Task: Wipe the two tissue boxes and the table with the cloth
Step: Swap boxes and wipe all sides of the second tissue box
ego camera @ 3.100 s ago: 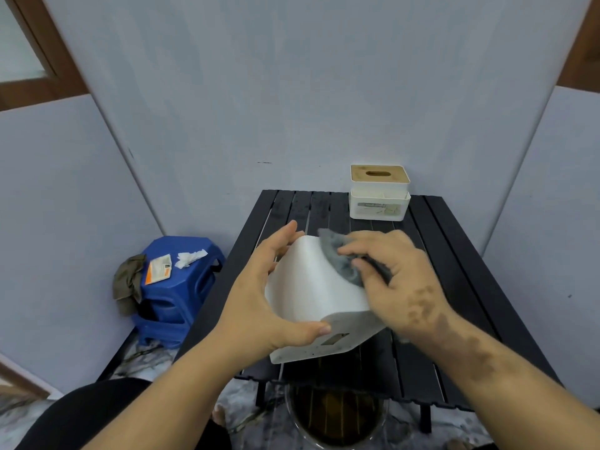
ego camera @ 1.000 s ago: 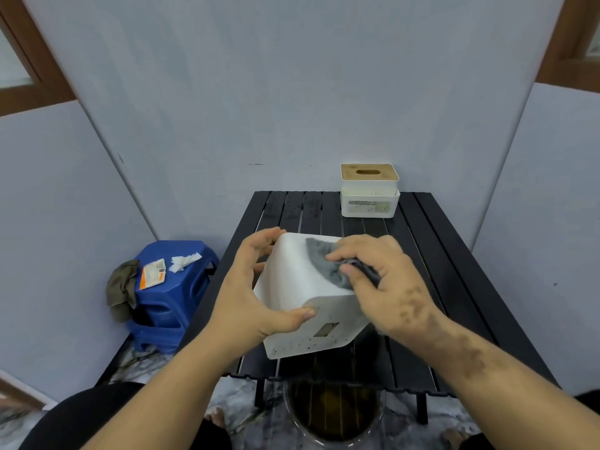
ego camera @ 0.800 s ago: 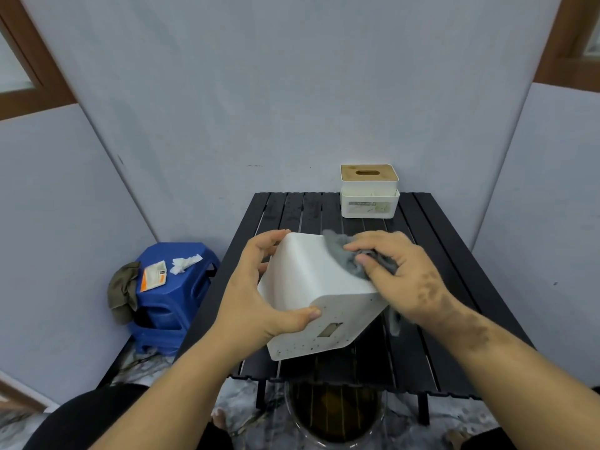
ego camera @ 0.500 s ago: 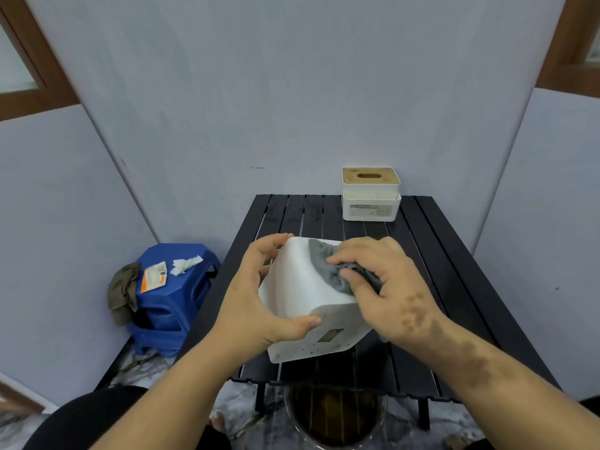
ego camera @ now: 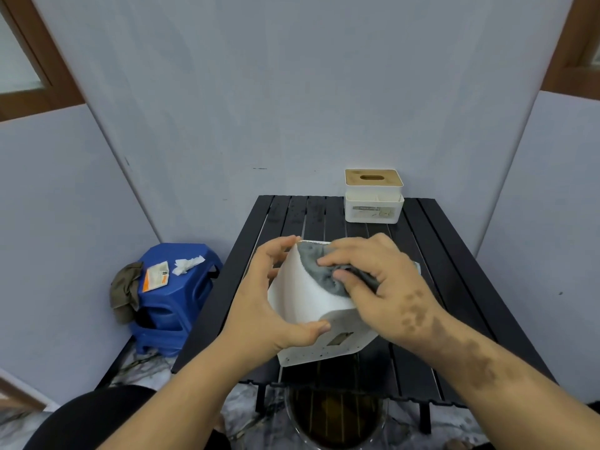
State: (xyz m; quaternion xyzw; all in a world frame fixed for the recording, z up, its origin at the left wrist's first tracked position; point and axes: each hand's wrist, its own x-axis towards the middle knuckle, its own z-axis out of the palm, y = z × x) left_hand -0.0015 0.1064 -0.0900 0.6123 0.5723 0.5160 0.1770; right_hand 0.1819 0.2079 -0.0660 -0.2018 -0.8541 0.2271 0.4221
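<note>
**Two boxes, one in hand: slip risk and blind spots**

Two tissue boxes were in play. You held the white tissue box (ego camera: 308, 297) tilted above the near part of the desk (ego camera: 448, 287), your left hand (ego camera: 259, 306) curled round its left side with the thumb on the near edge. Your right hand (ego camera: 386, 287) pinched the grey cloth (ego camera: 316, 271) in curled fingers and pressed it onto the box's upper face. The second tissue box (ego camera: 373, 196), wood-topped, sat at the far edge of the desk, well apart.

Risks, as I judged them: the box was smooth and gripped from one side only, so hard rubbing could have twisted it out of your left hand. A drop near the front edge might have sent it off the desk toward the round container (ego camera: 337, 417) below. The cloth was bunched small, so corners could have been missed.

Hard to tell: the box's right and under sides were hidden by your right hand; whether it touched the desk, unclear. The label on its near face was unreadable. The container was cut off at the frame's bottom. The far box's rear was unseen.
</note>
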